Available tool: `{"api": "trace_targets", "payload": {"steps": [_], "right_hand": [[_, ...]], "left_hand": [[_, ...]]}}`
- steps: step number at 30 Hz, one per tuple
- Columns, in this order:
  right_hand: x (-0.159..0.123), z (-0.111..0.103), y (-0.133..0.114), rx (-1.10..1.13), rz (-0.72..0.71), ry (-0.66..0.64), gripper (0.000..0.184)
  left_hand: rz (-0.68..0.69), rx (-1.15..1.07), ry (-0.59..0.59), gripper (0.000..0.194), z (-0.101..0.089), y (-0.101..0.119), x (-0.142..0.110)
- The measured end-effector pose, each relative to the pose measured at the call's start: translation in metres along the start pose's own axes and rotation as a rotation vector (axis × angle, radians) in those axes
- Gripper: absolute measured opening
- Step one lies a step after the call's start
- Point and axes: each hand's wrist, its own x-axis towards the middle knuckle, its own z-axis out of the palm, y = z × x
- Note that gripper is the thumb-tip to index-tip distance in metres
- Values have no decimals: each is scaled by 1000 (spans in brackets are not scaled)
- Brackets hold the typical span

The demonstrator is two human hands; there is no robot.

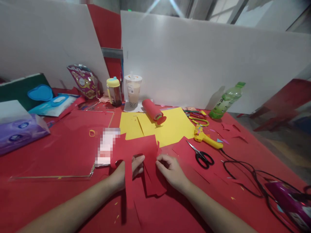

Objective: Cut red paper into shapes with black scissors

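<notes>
A cut sheet of red paper (143, 145) is held up between my two hands, just above the red tabletop. A long narrow strip of it hangs down in front of my left hand (136, 166), which is closed on the sheet from behind. Thumb and forefinger of my right hand (168, 165) pinch the sheet's right edge. Beyond the sheet lies yellow paper (172, 126), with a rolled red paper tube (152, 110) resting on it. Black-handled scissors (201, 155) lie to the right of my right hand.
A yellow glue gun (206, 139) with a trailing black cord lies at right, near a green bottle (225, 102). A milk tea cup (133, 90) and a yellow-lidded bottle (114, 92) stand at the back. A purple tissue pack (21, 132) sits far left.
</notes>
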Motion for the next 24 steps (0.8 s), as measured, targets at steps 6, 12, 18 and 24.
{"api": "trace_targets", "payload": {"steps": [6,12,18,24], "right_hand": [[-1,-2,1,-68,-72,50,14],[-1,-4,5,-64,-61,194,21],[2,-8,1,-79,-43,299,20],[4,-9,3,-120,-59,333,20]], "left_hand": [[-66,-23,-40,37,-3,0,8],[-56,-23,-11,40,8,7,25],[-3,-51,-41,33,22,11,36],[-17,-48,-14,34,20,5,37]]}}
